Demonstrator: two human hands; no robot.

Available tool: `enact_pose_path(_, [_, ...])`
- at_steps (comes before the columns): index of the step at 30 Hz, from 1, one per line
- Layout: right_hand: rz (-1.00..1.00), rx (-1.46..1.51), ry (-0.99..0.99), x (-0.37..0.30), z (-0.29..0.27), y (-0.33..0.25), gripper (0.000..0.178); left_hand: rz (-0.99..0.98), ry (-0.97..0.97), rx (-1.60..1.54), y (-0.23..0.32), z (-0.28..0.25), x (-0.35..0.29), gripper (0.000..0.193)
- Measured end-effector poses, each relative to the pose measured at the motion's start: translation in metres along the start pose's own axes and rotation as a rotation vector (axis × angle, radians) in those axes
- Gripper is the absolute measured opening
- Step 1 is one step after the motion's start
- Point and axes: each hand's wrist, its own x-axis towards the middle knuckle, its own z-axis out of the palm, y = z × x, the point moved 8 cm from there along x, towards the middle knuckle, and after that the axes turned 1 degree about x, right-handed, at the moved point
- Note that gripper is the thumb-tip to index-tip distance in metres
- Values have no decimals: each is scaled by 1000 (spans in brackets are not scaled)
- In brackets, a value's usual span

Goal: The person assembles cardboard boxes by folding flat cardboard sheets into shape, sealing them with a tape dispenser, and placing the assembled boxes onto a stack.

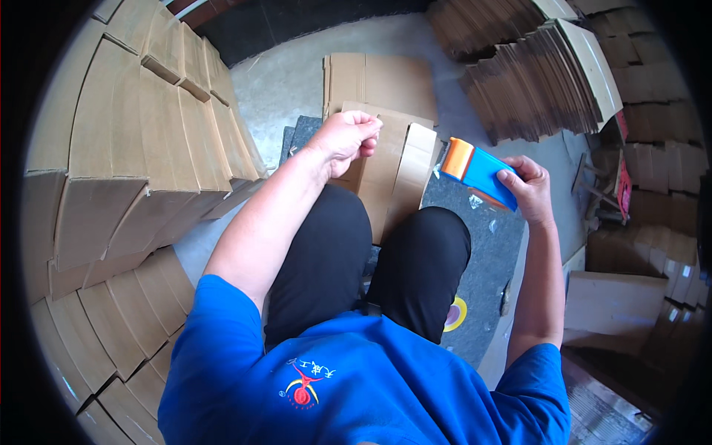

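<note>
In my right hand is a blue and orange tape dispenser, its orange end turned left toward the cardboard. My left hand is closed, thumb and fingertips pinched together over the cardboard. Whatever they pinch, if anything, is too small or too clear to make out. Below and between both hands a brown cardboard box with a narrow raised flap stands before my knees. The dispenser is apart from the box, to its right.
Beyond the box lies a flat cardboard sheet. Stacked cartons rise on the left. Flattened cardboard is piled at the far right. A yellow tape roll lies on the dark surface by my right thigh.
</note>
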Motion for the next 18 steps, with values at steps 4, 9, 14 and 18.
enact_pose_path(4, [42, -33, -26, 32, 15, 22, 25, -80, -17, 39, -9, -36, 40, 12])
enact_pose_path(9, [99, -51, -59, 67, 39, 39, 23, -133, 83, 37, -31, -64, 78, 13])
enact_pose_path(14, [144, -110, -94, 81, 45, 65, 24, -138, 91, 31, -65, -70, 99, 14])
enact_pose_path(18, [144, -73, -122, 84, 49, 77, 25, -41, 106, 79, -87, -56, 107, 16])
